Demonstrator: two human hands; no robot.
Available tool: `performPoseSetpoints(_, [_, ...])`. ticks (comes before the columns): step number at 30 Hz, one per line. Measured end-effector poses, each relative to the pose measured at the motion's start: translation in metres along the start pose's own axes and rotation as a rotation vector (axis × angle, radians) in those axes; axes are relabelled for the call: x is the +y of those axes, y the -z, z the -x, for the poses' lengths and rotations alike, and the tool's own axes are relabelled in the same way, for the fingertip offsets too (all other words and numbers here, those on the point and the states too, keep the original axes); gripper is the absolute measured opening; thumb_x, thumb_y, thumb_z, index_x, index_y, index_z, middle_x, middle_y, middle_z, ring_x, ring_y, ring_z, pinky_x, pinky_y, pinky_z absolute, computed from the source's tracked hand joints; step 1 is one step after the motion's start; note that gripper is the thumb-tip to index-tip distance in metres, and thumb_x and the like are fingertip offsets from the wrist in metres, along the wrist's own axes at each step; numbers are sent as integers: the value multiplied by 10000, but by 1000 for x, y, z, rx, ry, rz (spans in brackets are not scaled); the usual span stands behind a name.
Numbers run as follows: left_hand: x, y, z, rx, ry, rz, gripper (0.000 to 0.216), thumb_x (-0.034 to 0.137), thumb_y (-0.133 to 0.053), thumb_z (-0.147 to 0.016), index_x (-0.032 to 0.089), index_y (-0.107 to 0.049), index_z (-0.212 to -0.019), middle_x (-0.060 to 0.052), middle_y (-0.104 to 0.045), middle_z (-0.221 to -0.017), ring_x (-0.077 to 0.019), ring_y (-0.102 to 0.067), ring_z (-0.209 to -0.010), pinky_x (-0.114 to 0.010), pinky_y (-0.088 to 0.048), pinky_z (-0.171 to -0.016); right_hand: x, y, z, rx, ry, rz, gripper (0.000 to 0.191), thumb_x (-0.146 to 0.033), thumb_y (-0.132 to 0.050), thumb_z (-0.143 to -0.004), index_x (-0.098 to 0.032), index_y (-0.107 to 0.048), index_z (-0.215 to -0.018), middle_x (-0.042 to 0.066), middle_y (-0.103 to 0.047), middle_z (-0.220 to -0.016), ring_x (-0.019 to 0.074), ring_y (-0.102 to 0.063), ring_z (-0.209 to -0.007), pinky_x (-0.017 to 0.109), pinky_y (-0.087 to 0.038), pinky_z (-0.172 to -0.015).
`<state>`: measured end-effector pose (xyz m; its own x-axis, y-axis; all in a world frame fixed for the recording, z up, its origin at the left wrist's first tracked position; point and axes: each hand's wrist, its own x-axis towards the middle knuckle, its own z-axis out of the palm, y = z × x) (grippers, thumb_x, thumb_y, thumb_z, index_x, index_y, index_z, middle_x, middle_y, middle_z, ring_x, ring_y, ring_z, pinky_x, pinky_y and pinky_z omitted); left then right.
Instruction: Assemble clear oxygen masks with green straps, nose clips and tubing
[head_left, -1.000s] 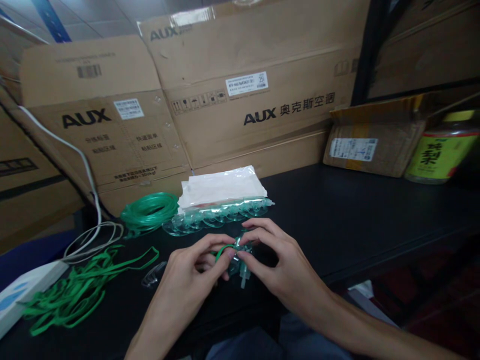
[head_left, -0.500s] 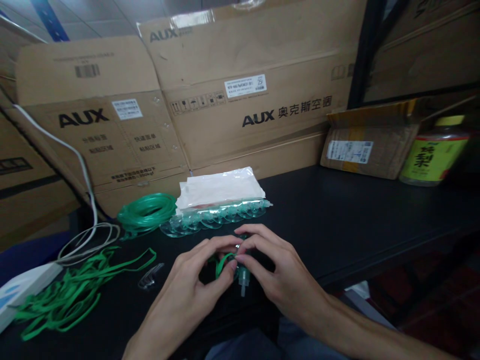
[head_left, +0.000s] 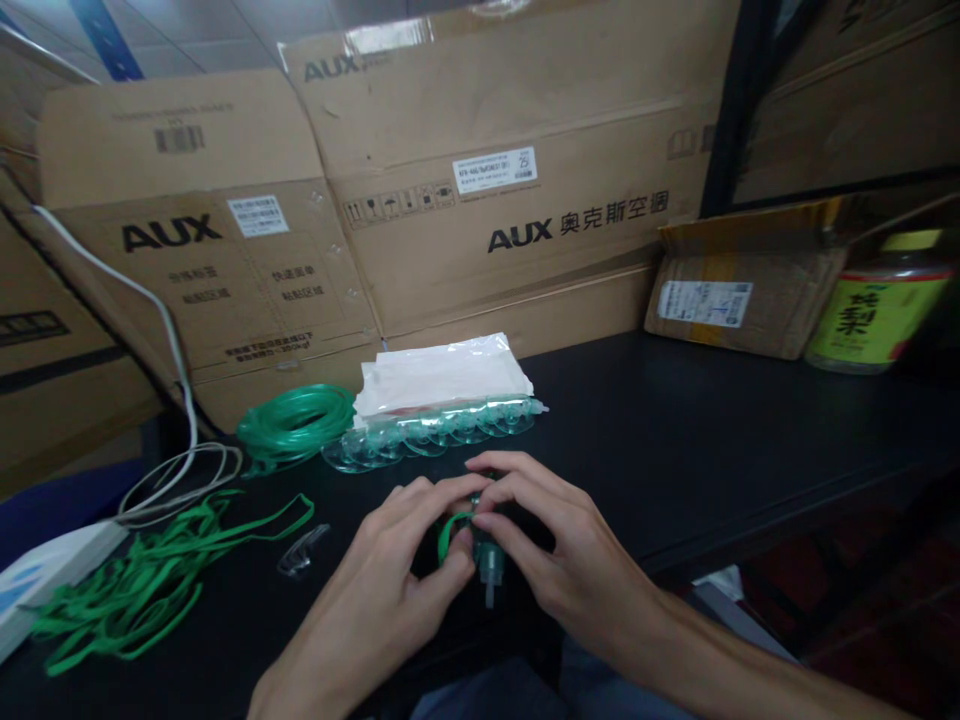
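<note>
Both my hands meet over the near middle of the black table (head_left: 712, 420). My left hand (head_left: 397, 575) pinches a green elastic strap (head_left: 448, 532) between thumb and forefinger. My right hand (head_left: 547, 545) is closed on a small clear plastic mask piece (head_left: 487, 568) with a tube stub pointing down; the strap loops at its side. Most of the piece is hidden by my fingers.
Behind my hands lie a row of stacked clear green masks (head_left: 427, 440), a stack of white plastic bags (head_left: 442, 375) and a coil of green tubing (head_left: 296, 420). Loose green straps (head_left: 150, 580) and a clear clip (head_left: 300, 553) lie left. Cardboard boxes (head_left: 510, 170) stand behind; a jar (head_left: 874, 305) far right.
My hands have drawn slightly nearer to me with the piece; the strap loop has been worked tighter against the mask between my fingertips.
</note>
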<state>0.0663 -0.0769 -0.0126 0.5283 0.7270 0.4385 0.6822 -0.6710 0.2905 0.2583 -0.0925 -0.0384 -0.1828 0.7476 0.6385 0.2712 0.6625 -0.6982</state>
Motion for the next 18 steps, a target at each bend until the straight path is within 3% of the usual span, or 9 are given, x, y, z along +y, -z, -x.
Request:
performPoseSetpoints(6, [5, 5, -6, 22, -13, 68, 127, 209, -570, -913, 259, -651, -996, -4, -718, -978, -195, -666, -911, -307, -532, -803, 1, -1, -1, 8, 4, 26, 96, -134, -599, -958, -214, -649, -942, 66, -673, -1254, 173, -637, -1176, 263, -477, -1013])
performPoseSetpoints(18, [1, 6, -5, 215, 36, 75, 133, 175, -613, -855, 242, -643, -966, 23, -721, -919, -158, -697, -843, -256, -521, -772, -2, 1, -3, 116, -46, -26, 129, -111, -582, -950, -205, -614, -867, 49, -700, -1108, 162, -663, -1059, 244, -477, -935])
